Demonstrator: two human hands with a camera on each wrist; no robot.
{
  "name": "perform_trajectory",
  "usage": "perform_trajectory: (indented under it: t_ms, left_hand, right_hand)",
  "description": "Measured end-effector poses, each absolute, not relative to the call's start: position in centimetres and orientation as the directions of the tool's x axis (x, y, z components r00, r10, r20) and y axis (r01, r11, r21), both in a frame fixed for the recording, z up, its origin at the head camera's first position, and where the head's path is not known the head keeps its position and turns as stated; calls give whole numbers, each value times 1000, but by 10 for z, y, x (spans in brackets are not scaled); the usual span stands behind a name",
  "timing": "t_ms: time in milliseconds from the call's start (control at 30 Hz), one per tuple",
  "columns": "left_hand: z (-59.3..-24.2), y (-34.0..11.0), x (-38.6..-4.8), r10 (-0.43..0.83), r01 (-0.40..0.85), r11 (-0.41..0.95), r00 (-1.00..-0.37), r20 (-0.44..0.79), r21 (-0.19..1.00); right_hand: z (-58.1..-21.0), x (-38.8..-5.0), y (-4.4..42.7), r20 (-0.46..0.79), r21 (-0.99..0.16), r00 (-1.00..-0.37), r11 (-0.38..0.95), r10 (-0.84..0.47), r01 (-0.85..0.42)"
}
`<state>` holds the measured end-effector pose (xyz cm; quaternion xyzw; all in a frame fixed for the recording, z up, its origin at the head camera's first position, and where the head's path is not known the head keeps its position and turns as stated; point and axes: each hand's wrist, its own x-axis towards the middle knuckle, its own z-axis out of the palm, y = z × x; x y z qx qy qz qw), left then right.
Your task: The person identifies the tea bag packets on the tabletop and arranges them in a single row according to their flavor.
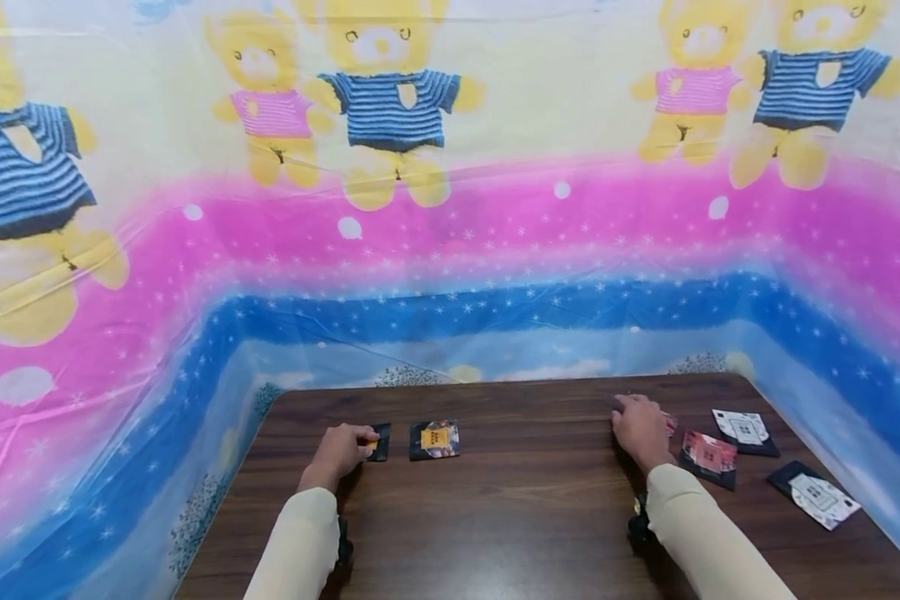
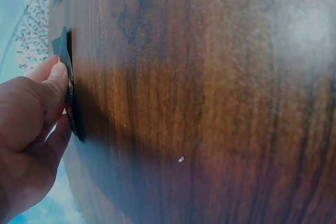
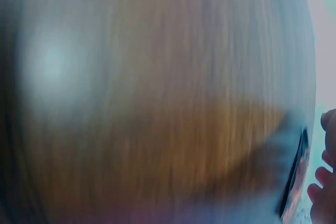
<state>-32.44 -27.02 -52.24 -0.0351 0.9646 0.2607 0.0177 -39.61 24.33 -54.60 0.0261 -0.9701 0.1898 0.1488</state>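
At the left of the table, my left hand point(image 1: 337, 452) pinches the edge of a small black packet with a yellow label point(image 1: 380, 444). Thumb and fingertips of that hand point(image 2: 26, 121) grip the dark packet point(image 2: 68, 80) in the left wrist view, where it stands tilted. A second yellow-labelled packet point(image 1: 435, 439) lies just to its right. My right hand point(image 1: 641, 429) is over the table's far right part, partly covering a red packet point(image 1: 671, 424). In the blurred right wrist view, the fingers of the right hand point(image 3: 326, 166) are beside a packet point(image 3: 295, 182), apart from it.
Another red packet point(image 1: 709, 457) lies right of my right hand. Two white-and-black packets point(image 1: 742, 428) point(image 1: 822, 497) rest farther right on the brown table point(image 1: 495, 517). A curtain printed with bears point(image 1: 480, 317) surrounds the table's back and sides.
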Motion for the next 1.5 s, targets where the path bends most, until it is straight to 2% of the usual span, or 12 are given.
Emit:
perform_trajectory:
  t_ms: [200,567,1100,1500]
  left_hand:
    - [-525,-270,-326,-60,-73,866,-997,-42,495]
    - [-527,-270,-327,-54,-78,860,-997,-62,504]
    - [-522,-267,-321,-52,-82,871,-996,-75,485]
    - [-524,-267,-323,-58,-83,875,-996,-67,478]
  right_hand:
    - [-554,-393,270,251,-334,-967,942,44,-44]
    - [-558,-391,280,282,-291,-959,954,20,-66]
    - [-562,-386,285,255,-351,-966,934,33,-61]
    - [-560,-382,287,225,-392,-974,915,-7,-97]
